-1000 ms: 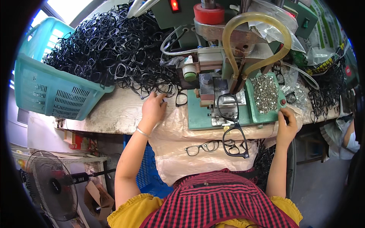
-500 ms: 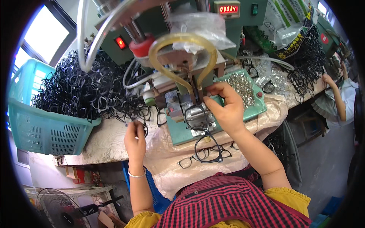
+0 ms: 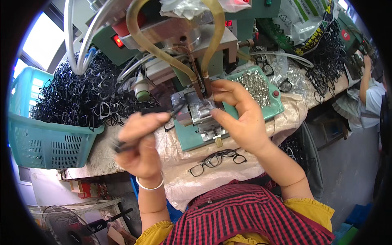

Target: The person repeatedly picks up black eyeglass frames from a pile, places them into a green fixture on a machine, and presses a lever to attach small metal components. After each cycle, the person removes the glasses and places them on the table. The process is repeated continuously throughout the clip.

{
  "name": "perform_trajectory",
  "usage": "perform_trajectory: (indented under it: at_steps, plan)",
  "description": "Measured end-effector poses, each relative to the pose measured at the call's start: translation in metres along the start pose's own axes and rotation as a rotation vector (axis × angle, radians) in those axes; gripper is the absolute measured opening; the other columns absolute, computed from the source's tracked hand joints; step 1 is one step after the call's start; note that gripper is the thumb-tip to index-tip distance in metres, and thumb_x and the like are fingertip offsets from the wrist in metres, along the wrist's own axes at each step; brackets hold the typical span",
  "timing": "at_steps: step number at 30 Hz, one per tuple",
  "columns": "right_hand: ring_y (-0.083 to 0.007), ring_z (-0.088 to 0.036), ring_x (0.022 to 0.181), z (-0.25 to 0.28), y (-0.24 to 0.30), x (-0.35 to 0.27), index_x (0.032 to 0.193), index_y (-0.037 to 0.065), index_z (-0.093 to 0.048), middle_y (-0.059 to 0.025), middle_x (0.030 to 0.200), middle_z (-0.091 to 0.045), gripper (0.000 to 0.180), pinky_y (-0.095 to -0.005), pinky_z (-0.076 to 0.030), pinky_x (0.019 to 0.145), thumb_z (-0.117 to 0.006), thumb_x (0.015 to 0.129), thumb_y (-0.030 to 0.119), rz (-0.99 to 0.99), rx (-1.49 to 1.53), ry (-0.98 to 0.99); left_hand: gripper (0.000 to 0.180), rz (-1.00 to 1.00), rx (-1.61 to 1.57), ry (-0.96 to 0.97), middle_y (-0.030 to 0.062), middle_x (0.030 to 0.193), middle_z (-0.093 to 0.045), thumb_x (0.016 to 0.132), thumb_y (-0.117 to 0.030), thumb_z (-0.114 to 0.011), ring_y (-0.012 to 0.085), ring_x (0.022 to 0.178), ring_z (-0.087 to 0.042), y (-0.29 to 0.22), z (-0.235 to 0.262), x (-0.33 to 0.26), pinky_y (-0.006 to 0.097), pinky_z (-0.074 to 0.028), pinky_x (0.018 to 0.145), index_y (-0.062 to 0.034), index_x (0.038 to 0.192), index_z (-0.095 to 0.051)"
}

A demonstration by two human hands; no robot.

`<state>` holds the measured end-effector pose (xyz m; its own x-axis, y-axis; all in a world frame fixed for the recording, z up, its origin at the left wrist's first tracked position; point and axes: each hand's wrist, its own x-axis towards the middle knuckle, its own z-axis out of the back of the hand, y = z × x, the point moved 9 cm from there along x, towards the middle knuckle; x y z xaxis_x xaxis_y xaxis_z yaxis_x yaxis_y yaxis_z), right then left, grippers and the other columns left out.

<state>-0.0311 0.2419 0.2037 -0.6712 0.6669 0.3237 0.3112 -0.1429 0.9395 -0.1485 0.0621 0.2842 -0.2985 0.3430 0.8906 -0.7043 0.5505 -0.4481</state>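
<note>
My left hand (image 3: 141, 149), smeared by motion, grips a dark eyeglass frame (image 3: 157, 110) seen nearly edge-on. One end of it reaches toward the metal fixture (image 3: 202, 111) under the machine. From the right comes my right hand (image 3: 241, 112), thumb and fingers apart and curved around the fixture's right side. Its thumb tip is by the fixture and its fingertips are close to two copper-coloured prongs (image 3: 202, 87). I see nothing held in it. Black eyeglass frames (image 3: 212, 160) lie overlapping on the covered bench in front of the machine's green base (image 3: 185, 139).
At left a turquoise basket (image 3: 53, 141) is heaped with black frames (image 3: 77, 96). A green tray (image 3: 277, 107) of small metal parts (image 3: 255, 87) sits right of the machine. Yellowish hoses (image 3: 218, 36) loop above. A fan (image 3: 67, 224) stands lower left; a co-worker's arm (image 3: 364, 79) shows far right.
The eyeglass frame that was on the fixture has left it. My left hand has risen with a dark frame toward the machine. My right thumb and fingers have spread apart. The view has shifted.
</note>
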Motion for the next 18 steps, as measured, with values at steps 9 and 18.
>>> perform_trajectory:
  at_steps: [9,18]
  plan:
    - [-0.0393,-0.051,0.126,0.124,-0.068,-0.001,0.091,0.007,-0.073,-0.0199,0.123,-0.061,0.016,-0.0464,-0.042,0.104,-0.075,0.077,0.014,0.231,-1.206,-0.201,0.03,-0.151,0.244,0.572,0.007,0.109,-0.074,0.073,-0.013,-0.07,0.0263,0.08,-0.056,0.001,-0.073,-0.046,0.049,-0.053,0.093,-0.0096,0.102,-0.077]
    - [-0.0368,-0.051,0.128,0.087,-0.072,0.021,0.094,0.006,-0.067,-0.0171,0.13,-0.059,0.02,-0.0468,-0.046,0.097,-0.075,0.078,0.014,0.335,-1.339,-0.043,0.035,-0.052,0.39,0.398,0.0078,0.123,-0.068,0.076,-0.011,-0.077,0.0267,0.09,-0.058,-0.011,-0.052,-0.075,0.049,-0.048,0.1,-0.0129,0.11,-0.072]
